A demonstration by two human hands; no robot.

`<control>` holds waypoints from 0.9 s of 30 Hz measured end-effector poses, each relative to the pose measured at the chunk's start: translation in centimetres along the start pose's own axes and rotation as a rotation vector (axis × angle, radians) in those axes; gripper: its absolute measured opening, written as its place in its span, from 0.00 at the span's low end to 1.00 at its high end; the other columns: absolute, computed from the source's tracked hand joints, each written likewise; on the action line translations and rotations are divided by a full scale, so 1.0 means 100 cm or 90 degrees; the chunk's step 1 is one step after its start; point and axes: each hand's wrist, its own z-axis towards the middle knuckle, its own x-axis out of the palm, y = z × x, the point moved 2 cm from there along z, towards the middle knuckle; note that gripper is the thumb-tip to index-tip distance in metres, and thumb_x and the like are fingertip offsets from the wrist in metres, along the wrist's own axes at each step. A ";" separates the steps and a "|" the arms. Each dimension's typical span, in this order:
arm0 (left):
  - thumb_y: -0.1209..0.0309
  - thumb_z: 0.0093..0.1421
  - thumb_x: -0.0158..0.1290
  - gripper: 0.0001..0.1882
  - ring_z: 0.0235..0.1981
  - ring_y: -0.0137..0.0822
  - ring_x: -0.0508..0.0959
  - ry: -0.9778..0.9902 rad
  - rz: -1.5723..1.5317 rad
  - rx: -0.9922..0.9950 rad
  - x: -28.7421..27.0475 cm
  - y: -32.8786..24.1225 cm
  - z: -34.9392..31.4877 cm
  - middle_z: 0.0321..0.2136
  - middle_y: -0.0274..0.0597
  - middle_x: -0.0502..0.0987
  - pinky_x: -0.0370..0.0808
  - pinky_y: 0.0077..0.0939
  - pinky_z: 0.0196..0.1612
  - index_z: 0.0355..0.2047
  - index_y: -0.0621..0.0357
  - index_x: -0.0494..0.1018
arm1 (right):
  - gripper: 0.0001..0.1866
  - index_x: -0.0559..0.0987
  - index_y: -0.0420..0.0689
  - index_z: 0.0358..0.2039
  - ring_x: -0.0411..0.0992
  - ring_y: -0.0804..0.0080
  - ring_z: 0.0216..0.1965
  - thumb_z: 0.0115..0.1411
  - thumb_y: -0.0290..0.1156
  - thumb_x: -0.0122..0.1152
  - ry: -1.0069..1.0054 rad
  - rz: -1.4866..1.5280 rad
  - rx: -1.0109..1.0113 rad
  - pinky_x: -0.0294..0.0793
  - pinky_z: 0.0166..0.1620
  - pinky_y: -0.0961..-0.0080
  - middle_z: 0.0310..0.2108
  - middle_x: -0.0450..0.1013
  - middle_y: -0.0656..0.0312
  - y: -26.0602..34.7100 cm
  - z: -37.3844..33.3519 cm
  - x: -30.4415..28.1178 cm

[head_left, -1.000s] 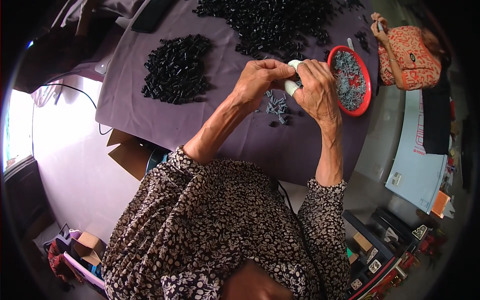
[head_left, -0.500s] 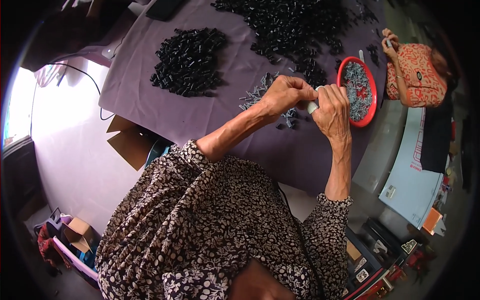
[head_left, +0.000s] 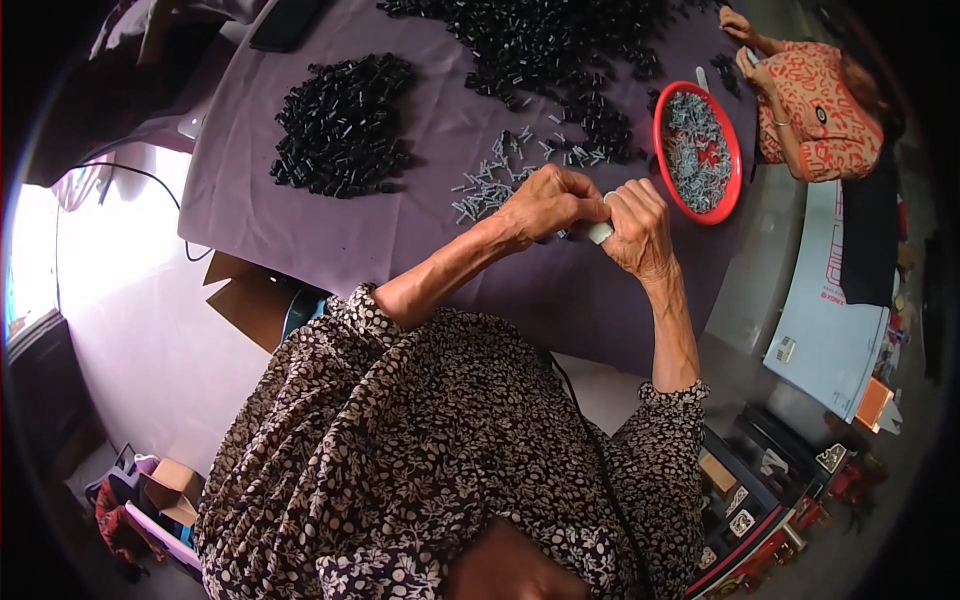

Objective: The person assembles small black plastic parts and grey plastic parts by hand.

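Observation:
My right hand (head_left: 642, 228) is closed in a fist round a pale, whitish object (head_left: 600, 233), whose end sticks out toward my left hand. My left hand (head_left: 552, 205) meets it, thumb and fingers pinched together; whatever sits between those fingertips is too small to make out. Both hands are over the purple cloth (head_left: 300, 235) of the table. Loose grey pin-like pieces (head_left: 487, 187) lie scattered just beyond my left hand. To the right of my hands stands a red dish (head_left: 737, 160) holding many more such grey pieces.
A heap of small black pieces (head_left: 340, 125) lies at the left, and a larger black heap (head_left: 560, 55) spreads across the far side. Another person (head_left: 815, 110) in an orange patterned top works at the right edge. An open cardboard box (head_left: 245, 300) stands below the table's left edge.
The whole view has shifted, so the table and dish appear further left and higher. My hands stay together, now slightly nearer me. The other person's hands have moved apart.

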 end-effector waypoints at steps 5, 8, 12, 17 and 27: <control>0.71 0.51 0.55 0.06 0.20 0.25 0.71 -0.011 0.022 -0.012 0.000 0.004 -0.001 0.18 0.36 0.74 0.69 0.19 0.26 0.24 0.63 0.76 | 0.10 0.66 0.41 0.14 0.62 0.62 0.19 0.39 0.26 0.59 0.031 0.005 0.022 0.60 0.25 0.68 0.14 0.61 0.59 0.000 -0.006 0.003; 0.71 0.51 0.55 0.07 0.21 0.25 0.72 -0.062 0.073 0.063 -0.017 0.001 0.004 0.19 0.37 0.74 0.69 0.18 0.25 0.26 0.63 0.76 | 0.12 0.69 0.39 0.18 0.66 0.59 0.22 0.42 0.31 0.62 0.051 0.051 0.076 0.63 0.27 0.67 0.17 0.66 0.56 0.000 0.004 0.002; 0.70 0.50 0.55 0.08 0.24 0.27 0.76 -0.329 0.287 0.217 -0.069 -0.038 -0.022 0.23 0.40 0.78 0.72 0.20 0.28 0.28 0.62 0.77 | 0.11 0.75 0.38 0.30 0.72 0.56 0.28 0.49 0.31 0.61 0.037 0.169 0.253 0.69 0.32 0.67 0.27 0.73 0.52 -0.015 0.022 0.009; 0.71 0.48 0.55 0.09 0.28 0.39 0.77 -0.561 0.725 0.336 -0.146 -0.052 -0.065 0.27 0.45 0.76 0.72 0.26 0.33 0.30 0.60 0.76 | 0.06 0.74 0.38 0.30 0.71 0.53 0.30 0.50 0.25 0.56 -0.005 0.133 0.253 0.69 0.32 0.67 0.29 0.72 0.52 -0.038 0.049 0.047; 0.69 0.46 0.56 0.10 0.26 0.43 0.75 -0.616 0.711 0.337 -0.150 -0.043 -0.085 0.24 0.43 0.73 0.71 0.32 0.31 0.30 0.57 0.75 | 0.04 0.72 0.37 0.27 0.71 0.58 0.24 0.49 0.24 0.54 0.043 0.147 0.252 0.69 0.28 0.69 0.23 0.72 0.53 -0.041 0.059 0.063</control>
